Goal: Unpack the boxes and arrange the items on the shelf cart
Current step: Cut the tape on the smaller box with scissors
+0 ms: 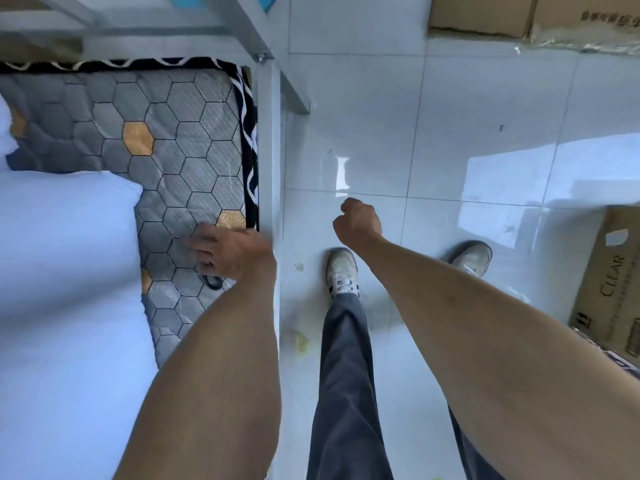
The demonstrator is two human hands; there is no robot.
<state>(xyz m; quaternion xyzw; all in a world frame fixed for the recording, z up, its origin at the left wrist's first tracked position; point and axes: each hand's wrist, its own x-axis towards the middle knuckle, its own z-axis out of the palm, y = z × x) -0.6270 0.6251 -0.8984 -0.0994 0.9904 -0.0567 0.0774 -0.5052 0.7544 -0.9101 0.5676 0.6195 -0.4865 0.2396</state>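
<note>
Seemingly well apart: box (609, 282), hands (358, 220)

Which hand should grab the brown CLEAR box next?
Probably the right hand: it hangs over the floor on the CLEAR box's side and looks empty. The left hand is over the mattress.

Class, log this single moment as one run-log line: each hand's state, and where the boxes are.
left hand: over mattress, touching small dark object, grip unclear | right hand: fisted, empty, above floor | CLEAR box: on floor, right | second box: top right

Glossy pale floor tiles (450, 133) beside a metal-framed bed (268, 150)
</note>
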